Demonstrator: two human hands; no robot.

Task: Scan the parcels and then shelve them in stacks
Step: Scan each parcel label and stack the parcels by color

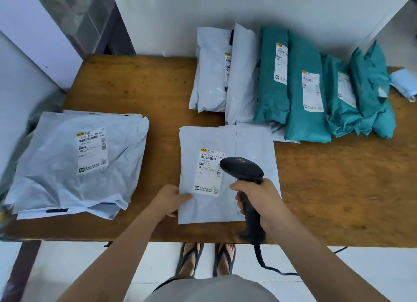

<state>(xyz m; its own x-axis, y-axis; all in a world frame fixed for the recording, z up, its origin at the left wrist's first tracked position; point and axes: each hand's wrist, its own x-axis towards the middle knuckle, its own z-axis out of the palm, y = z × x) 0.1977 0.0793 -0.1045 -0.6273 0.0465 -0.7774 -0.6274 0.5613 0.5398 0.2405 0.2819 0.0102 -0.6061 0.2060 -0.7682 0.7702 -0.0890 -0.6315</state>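
A flat white parcel (246, 148) lies label-up near the table's front edge. My left hand (170, 200) pinches its lower left edge, thumb on top. My right hand (259, 202) grips the handle of a black barcode scanner (242, 169), whose head hovers over the right side of the parcel's label (208, 173). A stack of white parcels (74, 166) sits at the front left. At the back right, white parcels (216, 75) and several teal parcels (306, 87) lean in a row.
The wooden table (338, 188) has bare surface at the right front and back left. A white wall (225, 8) runs behind it, with a shelf unit (67, 19) at the back left. The scanner cable (266, 263) hangs below the front edge.
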